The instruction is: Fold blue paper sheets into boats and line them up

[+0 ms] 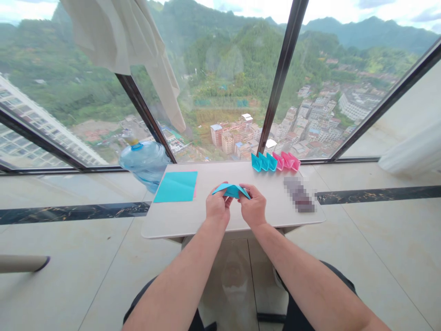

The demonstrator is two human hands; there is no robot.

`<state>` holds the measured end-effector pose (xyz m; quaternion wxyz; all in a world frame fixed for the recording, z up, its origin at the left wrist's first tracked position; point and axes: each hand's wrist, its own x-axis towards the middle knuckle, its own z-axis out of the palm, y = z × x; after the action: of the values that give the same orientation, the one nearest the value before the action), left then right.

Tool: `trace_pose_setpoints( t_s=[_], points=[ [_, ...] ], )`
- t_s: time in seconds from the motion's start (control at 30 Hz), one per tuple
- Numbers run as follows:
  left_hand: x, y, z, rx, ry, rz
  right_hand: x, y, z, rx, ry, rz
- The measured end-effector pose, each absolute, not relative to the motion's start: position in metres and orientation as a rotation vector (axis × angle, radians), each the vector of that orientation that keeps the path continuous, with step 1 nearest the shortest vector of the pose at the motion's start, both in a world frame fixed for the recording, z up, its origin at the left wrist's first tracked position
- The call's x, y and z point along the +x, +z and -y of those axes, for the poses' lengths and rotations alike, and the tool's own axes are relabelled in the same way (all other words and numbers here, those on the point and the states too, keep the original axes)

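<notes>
A folded piece of blue paper (231, 190) is held above the front middle of the white table (186, 218). My left hand (218, 205) closes on its left end, and my right hand (252, 204) grips the right end. The paper bends up in the middle, with its two ends slanting down into my fingers. Parts of both ends are covered by my thumbs and fingers. To the left lies a stack of flat square sheets (176, 186), blue on top with a pink edge showing at the right side.
At the table's back right stand several folded paper boats, blue ones (264, 162) and pink ones (286, 162) in a row. A blurred-out dark object (300, 195) lies at the right. Behind the left corner is a large water bottle (144, 161), beside the window frame (280, 73).
</notes>
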<state>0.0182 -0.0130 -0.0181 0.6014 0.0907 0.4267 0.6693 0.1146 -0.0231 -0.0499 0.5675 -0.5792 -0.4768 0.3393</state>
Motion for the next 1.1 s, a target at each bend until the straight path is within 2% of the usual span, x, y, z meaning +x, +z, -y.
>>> trace_pose_setpoints(
  t_s=[0.27, 0.5, 0.67, 0.83, 1.0, 1.1],
  points=[
    [0.022, -0.015, 0.010, 0.114, 1.609, -0.957, 0.109, -0.052, 0.030, -1.319, 0.767, 1.120],
    [0.019, -0.013, 0.013, 0.251, 1.561, -0.889, 0.112, -0.043, 0.027, -1.134, 0.884, 1.197],
    [-0.001, -0.003, 0.017, 0.383, 1.512, -0.838, 0.130, -0.038, 0.020, -1.058, 0.829, 1.260],
    [-0.032, 0.005, 0.014, 0.785, 1.208, -1.077, 0.149, -0.026, 0.023, -1.018, 0.754, 1.530],
    [-0.043, -0.001, 0.018, 0.941, 1.214, -1.114, 0.155, -0.017, 0.026, -1.001, 1.027, 1.608],
    [-0.042, -0.002, 0.020, 1.033, 1.268, -1.155, 0.153, -0.022, 0.022, -1.101, 1.054, 1.514]
  ],
)
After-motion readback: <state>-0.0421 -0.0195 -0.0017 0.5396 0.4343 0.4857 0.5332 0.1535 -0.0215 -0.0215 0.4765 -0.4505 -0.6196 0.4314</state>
